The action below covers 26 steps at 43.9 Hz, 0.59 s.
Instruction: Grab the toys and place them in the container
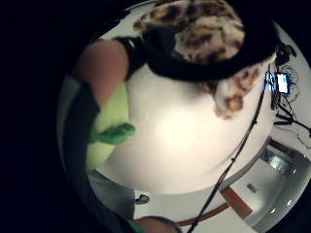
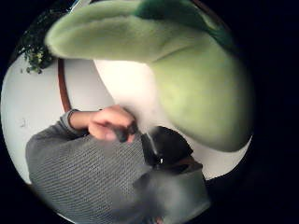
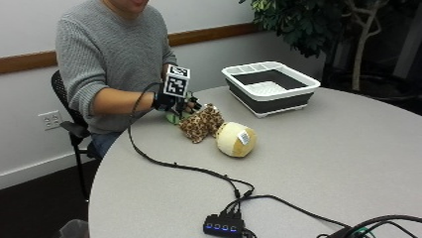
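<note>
While the outside view shows the gloved right hand [image 3: 170, 102] on the leopard-print toy [image 3: 202, 124] beside a pale round toy [image 3: 237, 139], only the palm views reveal a green plush toy [image 2: 201, 88] close under the palm; whether the fingers grip anything cannot be told. The round grey surface [image 3: 316, 158] carries the white-rimmed container [image 3: 271, 87], well apart from the toys, near a potted tree [image 3: 310, 25].

3 toys on desk [image 3: 342, 148]: 1 green plush [image 3: 173, 118], 1 leopard-print plush [image 3: 203, 123], 1 yellow round plush [image 3: 236, 140]; 1 container [image 3: 270, 87].
</note>
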Available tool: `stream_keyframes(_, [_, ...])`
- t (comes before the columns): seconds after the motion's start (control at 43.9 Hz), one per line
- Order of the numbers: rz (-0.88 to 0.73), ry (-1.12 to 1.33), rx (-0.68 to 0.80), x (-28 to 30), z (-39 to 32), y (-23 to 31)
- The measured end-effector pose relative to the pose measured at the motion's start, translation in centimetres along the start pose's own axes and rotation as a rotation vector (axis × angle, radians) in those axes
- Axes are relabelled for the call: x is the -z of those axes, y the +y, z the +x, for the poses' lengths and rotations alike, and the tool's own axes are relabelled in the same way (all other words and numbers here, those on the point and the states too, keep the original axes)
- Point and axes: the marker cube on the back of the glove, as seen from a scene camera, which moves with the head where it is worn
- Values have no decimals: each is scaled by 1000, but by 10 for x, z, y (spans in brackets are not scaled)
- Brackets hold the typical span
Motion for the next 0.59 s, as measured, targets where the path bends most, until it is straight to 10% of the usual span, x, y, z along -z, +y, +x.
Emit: stream_keyframes(0.593, [384, -136, -43, 50, 4, -16])
